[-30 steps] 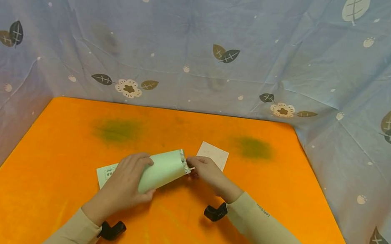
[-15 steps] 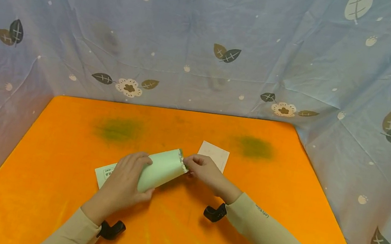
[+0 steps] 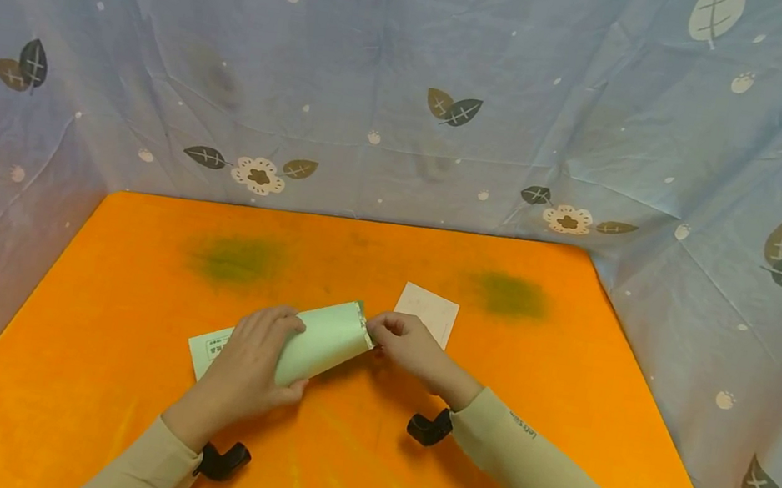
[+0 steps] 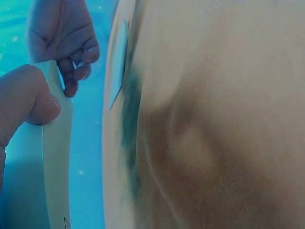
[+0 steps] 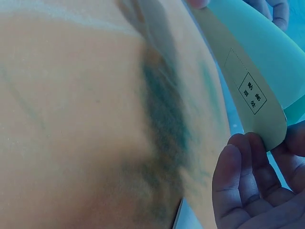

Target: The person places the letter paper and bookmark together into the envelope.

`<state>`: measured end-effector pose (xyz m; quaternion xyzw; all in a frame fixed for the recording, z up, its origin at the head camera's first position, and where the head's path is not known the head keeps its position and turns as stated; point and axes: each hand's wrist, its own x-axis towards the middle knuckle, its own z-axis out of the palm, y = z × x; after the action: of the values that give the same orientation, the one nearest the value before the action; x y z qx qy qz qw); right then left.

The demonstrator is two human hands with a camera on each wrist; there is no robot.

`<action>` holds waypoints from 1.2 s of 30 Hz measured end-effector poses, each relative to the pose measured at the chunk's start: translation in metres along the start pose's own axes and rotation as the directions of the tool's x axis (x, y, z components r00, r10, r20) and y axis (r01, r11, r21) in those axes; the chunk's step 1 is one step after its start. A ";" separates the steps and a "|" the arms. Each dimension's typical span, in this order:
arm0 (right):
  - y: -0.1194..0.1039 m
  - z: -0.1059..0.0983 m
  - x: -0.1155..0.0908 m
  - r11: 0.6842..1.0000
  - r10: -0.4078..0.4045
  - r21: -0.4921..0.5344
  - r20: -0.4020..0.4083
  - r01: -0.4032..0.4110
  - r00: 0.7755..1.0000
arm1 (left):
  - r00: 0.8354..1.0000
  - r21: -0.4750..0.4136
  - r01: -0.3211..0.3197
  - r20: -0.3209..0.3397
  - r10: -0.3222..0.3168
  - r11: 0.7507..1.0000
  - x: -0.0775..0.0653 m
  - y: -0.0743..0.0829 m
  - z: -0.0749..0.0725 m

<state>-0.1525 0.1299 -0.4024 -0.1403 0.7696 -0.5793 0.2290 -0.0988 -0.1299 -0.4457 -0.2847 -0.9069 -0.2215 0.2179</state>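
Nearest to us, two beige sleeves reach in over the bright orange cloth tabletop, a small black device by the left wrist and a similar one by the right. And here's the left hand, thumb and fingers curved round opposite edges of a pale green paper envelope, gripping it firmly and bowing it into a half-tube! The envelope slants across the middle of the cloth between the hands, smooth on its arched face, a speckled whitish edge running along its right end; the right wrist view picks out a solid-lined box of dark characters beside a dotted one. At that right end sits the right hand, fingers curled in close against the rim, though whether they pinch paper, I can't tell. Just beyond lies a flat white card, partly covered by that hand. Farther back, two blurry green patches mark the cloth, then a blue-grey curtain printed with leaves and flowers.
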 end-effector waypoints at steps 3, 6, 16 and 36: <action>0.012 -0.001 0.007 1.000 -0.009 -0.020 -0.001 0.009 1.000 | 1.000 0.006 0.000 0.021 0.000 1.000 0.000 0.000 -0.001; 0.023 -0.002 0.013 0.999 -0.012 -0.033 -0.003 0.011 1.000 | 0.999 0.013 -0.001 0.038 0.001 1.000 0.000 0.001 -0.002; 0.028 -0.004 0.013 0.993 0.044 -0.114 0.033 -0.040 0.998 | 0.998 0.033 -0.022 0.054 0.020 0.999 0.001 0.000 -0.001; 0.032 -0.002 0.011 0.991 0.023 -0.130 0.042 -0.018 0.999 | 0.998 0.015 0.004 0.060 -0.005 1.000 -0.004 -0.001 0.004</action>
<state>-0.1609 0.1354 -0.4346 -0.1593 0.8020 -0.5224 0.2419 -0.0976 -0.1299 -0.4512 -0.2877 -0.9153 -0.2064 0.1921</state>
